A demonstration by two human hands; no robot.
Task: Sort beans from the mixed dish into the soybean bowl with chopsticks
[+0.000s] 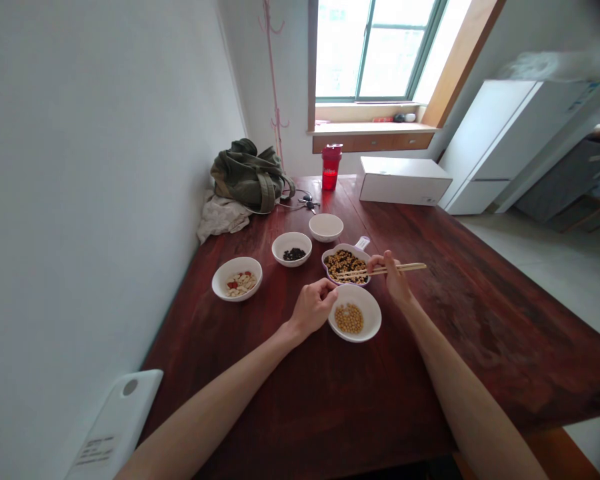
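My right hand (393,277) is shut on a pair of wooden chopsticks (397,269), whose tips reach into a purple-rimmed white dish (347,247) of mixed soybeans and black beans. My left hand (313,308) has its fingers curled and rests against the rim of a white bowl of yellow soybeans (355,331). That bowl stands just below the dish. Farther left, a white bowl of black beans (292,248) and a white bowl of pale nuts with red pieces (237,279) sit on the table. A plain white bowl (326,227) stands farther back, its inside pale.
The dark reddish wooden table (420,333) meets a white wall on the left. At its far end are an olive bag (250,177), a crumpled pale cloth (223,217), keys (307,201), a red cup (331,167) and a white box (405,181).
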